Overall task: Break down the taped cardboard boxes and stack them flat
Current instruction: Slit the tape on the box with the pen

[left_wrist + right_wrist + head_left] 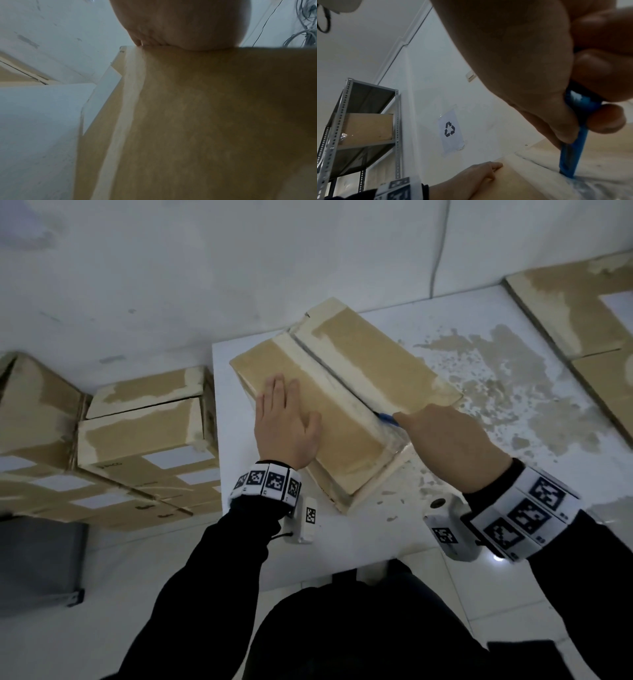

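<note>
A taped cardboard box point(356, 378) lies slantwise on the white table point(342, 542). Its centre seam point(329, 368) gapes along the far stretch, and pale tape still covers the near end. My left hand point(287, 422) lies flat with straight fingers on the box's left flap point(205, 121). My right hand point(448, 436) grips a blue box cutter point(387, 418), whose tip sits in the seam near the box's near end. In the right wrist view my fingers point(599, 70) curl round the blue cutter point(571, 155), its tip down in the tape.
Several closed taped boxes point(144, 426) are stacked left of the table. Flattened cardboard point(582, 313) lies at the table's far right. The tabletop has peeled patches point(507, 378). A grey shelf unit point(359, 121) holding a box stands by the wall, near a recycling sign point(450, 129).
</note>
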The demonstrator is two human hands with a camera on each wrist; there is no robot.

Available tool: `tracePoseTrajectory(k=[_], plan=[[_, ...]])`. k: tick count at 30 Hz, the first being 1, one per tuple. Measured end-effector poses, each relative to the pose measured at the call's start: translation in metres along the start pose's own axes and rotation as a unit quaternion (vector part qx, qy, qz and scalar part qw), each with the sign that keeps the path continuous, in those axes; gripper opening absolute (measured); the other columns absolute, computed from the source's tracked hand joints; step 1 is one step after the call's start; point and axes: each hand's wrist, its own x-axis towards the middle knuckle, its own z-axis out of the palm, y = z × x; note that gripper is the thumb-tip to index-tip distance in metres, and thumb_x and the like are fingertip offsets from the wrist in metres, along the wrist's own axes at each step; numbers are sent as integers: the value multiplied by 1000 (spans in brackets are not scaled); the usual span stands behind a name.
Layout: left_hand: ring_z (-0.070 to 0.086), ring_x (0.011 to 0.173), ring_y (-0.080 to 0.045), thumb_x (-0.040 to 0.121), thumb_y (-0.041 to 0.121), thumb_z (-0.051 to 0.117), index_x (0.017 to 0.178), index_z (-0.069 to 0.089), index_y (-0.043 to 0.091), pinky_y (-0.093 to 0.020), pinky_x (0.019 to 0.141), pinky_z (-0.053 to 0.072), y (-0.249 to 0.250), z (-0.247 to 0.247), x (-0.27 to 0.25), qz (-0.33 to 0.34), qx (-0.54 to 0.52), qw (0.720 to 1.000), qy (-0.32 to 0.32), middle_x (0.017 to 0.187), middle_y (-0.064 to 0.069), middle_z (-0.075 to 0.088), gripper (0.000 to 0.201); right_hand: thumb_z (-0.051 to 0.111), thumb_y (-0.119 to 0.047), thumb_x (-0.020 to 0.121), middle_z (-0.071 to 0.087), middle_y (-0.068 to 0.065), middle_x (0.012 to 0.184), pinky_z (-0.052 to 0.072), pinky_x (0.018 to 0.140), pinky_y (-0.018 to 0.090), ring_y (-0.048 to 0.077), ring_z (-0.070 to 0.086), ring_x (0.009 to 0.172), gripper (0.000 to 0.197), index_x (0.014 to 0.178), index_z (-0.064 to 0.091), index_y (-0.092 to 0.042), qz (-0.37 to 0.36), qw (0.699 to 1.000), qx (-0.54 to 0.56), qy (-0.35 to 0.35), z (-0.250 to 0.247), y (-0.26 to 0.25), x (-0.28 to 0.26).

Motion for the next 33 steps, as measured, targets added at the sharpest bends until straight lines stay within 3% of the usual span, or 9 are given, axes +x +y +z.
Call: tracePoseTrajectory(k=[5, 9, 12, 15, 17, 23, 27, 30, 33], plan=[[9, 147, -24, 79, 49, 11, 149, 26, 10, -39, 120, 4, 2, -2, 1, 5, 11, 1000, -15, 158, -12, 18, 82, 29, 1, 94, 28, -1, 65, 23, 45, 25, 12, 27, 51, 58, 147, 23, -23, 8, 1000, -1, -1, 10, 16, -37], [15, 144, -31, 90, 36, 28, 146, 30, 9, -44, 118, 11, 3, -9, 4, 16, 44, 998, -42, 155, -17, 23, 63, 33, 2, 93, 32, -1, 64, 26, 46, 26, 15, 35, 53, 60, 147, 26, -23, 37, 997, 60, 4, 29, 26, -48], [35, 132, -37, 86, 34, 26, 134, 48, 9, -48, 110, 27, 10, -19, 5, 165, 36, 984, -47, 141, -20, 42, 58, 36, -1, 96, 37, -1, 62, 33, 50, 29, 16, 41, 54, 56, 145, 33, -26, 38, 990, 134, 10, 40, 30, -48], [48, 121, -34, 94, 29, 31, 122, 58, 6, -48, 103, 37, 33, -13, -2, 334, -1, 938, -94, 127, -17, 55, 45, 37, -11, 101, 53, 6, 63, 28, 47, 27, 13, 37, 47, 44, 141, 42, -27, 33, 964, 260, 38, 50, 37, -49], [51, 110, -33, 94, 25, 37, 115, 58, 3, -46, 95, 43, 47, -4, -5, 375, -5, 922, -101, 118, -15, 56, 37, 37, -16, 101, 55, 5, 63, 26, 45, 25, 12, 38, 46, 41, 140, 45, -25, 31, 947, 314, 67, 56, 40, -54], [43, 115, -24, 85, 33, 35, 123, 51, 13, -39, 94, 34, 54, -3, -3, 344, 48, 930, -122, 123, -7, 50, 46, 37, -7, 100, 52, 6, 65, 34, 49, 32, 20, 45, 54, 42, 139, 43, -21, 18, 960, 272, 66, 61, 43, -67], [40, 104, -20, 90, 43, 32, 121, 57, 22, -35, 85, 28, 56, -7, 3, 338, 39, 930, -136, 114, -1, 48, 45, 39, -4, 98, 46, 3, 61, 27, 45, 28, 16, 39, 49, 47, 142, 40, -23, 8, 962, 265, 70, 63, 44, -60], [40, 104, -21, 93, 45, 33, 112, 58, 19, -38, 92, 29, 56, -4, 4, 341, -2, 932, -122, 109, -2, 47, 41, 38, -5, 99, 54, 9, 68, 30, 47, 28, 18, 42, 52, 44, 140, 43, -20, 13, 959, 277, 63, 61, 45, -58], [43, 106, -21, 92, 39, 38, 105, 56, 14, -36, 98, 28, 60, -2, 3, 340, -41, 934, -97, 108, -2, 50, 34, 35, -9, 101, 45, 0, 65, 25, 44, 20, 10, 34, 50, 41, 140, 44, -18, 14, 937, 346, 34, 61, 50, -53]])
